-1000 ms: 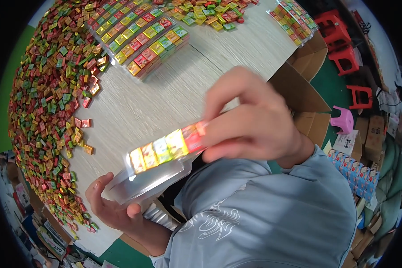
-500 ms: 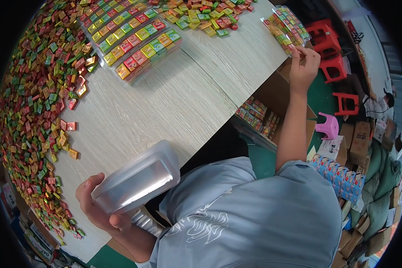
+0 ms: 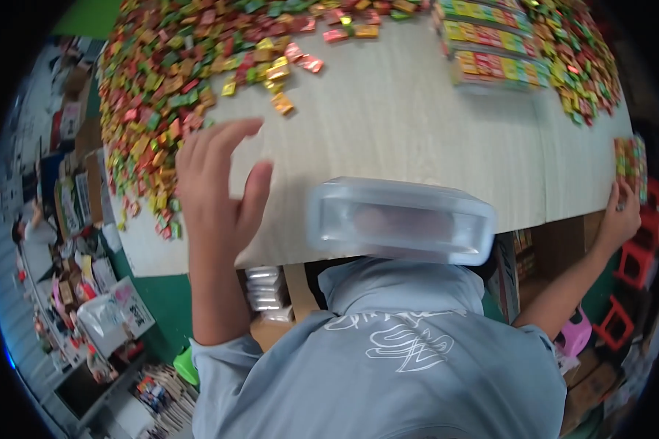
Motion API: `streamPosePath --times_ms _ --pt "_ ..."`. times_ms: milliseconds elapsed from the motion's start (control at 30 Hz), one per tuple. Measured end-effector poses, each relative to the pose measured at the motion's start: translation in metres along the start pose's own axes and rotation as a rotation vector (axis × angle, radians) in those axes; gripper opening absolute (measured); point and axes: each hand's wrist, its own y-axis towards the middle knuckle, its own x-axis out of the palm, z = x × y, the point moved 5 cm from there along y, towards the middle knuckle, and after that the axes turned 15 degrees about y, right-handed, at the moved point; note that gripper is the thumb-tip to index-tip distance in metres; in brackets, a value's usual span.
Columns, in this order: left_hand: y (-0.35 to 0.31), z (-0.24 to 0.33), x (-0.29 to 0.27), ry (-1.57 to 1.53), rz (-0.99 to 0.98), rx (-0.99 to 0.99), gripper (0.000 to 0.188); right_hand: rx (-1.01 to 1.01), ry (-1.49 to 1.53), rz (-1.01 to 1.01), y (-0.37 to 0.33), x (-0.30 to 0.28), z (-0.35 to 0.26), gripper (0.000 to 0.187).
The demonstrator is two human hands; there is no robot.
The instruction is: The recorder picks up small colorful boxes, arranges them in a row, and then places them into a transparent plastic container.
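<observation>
My left hand [image 3: 216, 183] is over the table's left part with fingers apart and nothing in it, beside a heap of small wrapped candies [image 3: 154, 117] in red, green, yellow and orange. In front of my chest, at the table's front edge, is a clear plastic tray [image 3: 329, 219], tilted and blurred; what it rests on is hard to tell. Far to the right, my right hand [image 3: 621, 214] pinches the near end of a clear pack of candies [image 3: 630, 162] at the table's right edge. Part of its fingers is smeared.
Trays filled with candy rows [image 3: 498, 67] stand at the back right, next to a second candy pile [image 3: 578, 77]. Below the front edge are an open carton [image 3: 553, 249] and stacked clear trays [image 3: 266, 289]. Red stools [image 3: 637, 260] and a pink stool [image 3: 575, 333] stand at right.
My left hand has let go of the clear tray and moved away from it, fingers spread. The view has turned toward the left. My right hand is still at the candy pack.
</observation>
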Motion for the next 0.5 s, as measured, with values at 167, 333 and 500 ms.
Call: streamPosePath --times_ms 167,333,500 --pt "0.02 -0.016 0.021 0.203 -0.133 0.125 0.036 -0.093 0.043 0.047 0.01 -0.003 -0.015 0.022" --pt "0.036 -0.02 0.048 0.195 -0.154 0.149 0.038 -0.168 0.681 -0.03 0.047 -0.05 -0.17 0.018" --pt "0.028 -0.032 0.06 0.115 -0.135 0.108 0.034 -0.759 0.972 -0.405 0.061 -0.063 -0.368 0.023"
